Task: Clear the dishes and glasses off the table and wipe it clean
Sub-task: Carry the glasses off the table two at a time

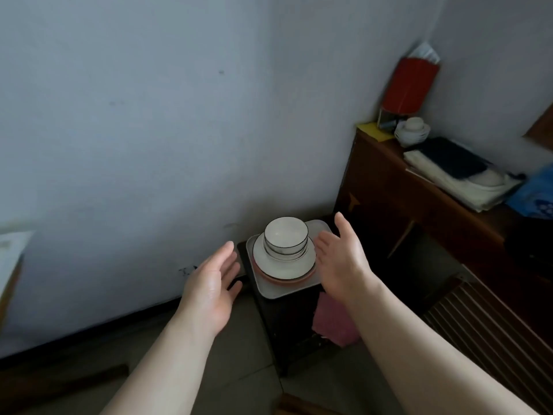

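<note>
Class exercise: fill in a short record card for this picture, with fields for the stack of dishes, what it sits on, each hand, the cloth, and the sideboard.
stack: white black-rimmed bowls nested on a white plate, a pink plate beneath
support: pale square tray on a small dark stand
left hand: open, empty, left of the tray, not touching
right hand: open, empty, right of the tray
cloth: pink cloth draped over the stand's right side
sideboard: wooden, holding more white bowls, a red bag, folded fabric
</note>
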A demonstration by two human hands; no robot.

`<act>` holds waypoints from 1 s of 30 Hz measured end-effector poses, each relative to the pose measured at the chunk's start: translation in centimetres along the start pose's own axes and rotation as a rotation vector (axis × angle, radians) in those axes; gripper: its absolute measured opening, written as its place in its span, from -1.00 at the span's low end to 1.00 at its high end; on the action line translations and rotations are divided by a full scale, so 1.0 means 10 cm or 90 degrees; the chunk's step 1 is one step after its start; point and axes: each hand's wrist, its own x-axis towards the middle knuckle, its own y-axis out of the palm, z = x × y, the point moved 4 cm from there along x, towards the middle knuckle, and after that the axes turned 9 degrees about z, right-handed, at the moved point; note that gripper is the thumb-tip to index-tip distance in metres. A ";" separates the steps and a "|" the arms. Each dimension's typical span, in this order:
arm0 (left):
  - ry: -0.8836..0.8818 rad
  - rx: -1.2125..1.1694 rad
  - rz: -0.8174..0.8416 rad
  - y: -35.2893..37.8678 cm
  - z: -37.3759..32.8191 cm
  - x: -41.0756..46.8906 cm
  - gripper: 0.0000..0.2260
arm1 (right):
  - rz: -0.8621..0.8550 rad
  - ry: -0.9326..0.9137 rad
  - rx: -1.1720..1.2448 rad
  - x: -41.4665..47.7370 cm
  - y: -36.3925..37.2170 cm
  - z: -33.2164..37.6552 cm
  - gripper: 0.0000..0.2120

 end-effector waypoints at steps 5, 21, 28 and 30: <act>0.048 -0.058 -0.030 -0.22 -0.08 -1.00 -0.82 | 0.071 -0.005 0.008 -0.81 0.34 -0.07 -0.32; 0.213 -0.194 -0.203 -1.80 -0.03 -3.84 -0.77 | 0.335 0.114 -0.104 -2.92 2.24 -1.26 -0.39; 0.303 -0.130 -0.354 -2.74 0.08 -5.27 -0.82 | 0.442 0.196 -0.155 -3.94 3.11 -2.24 -0.41; 0.315 -0.130 -0.383 -2.99 0.16 -5.63 -0.78 | 0.458 0.219 -0.172 -4.23 3.26 -2.54 -0.42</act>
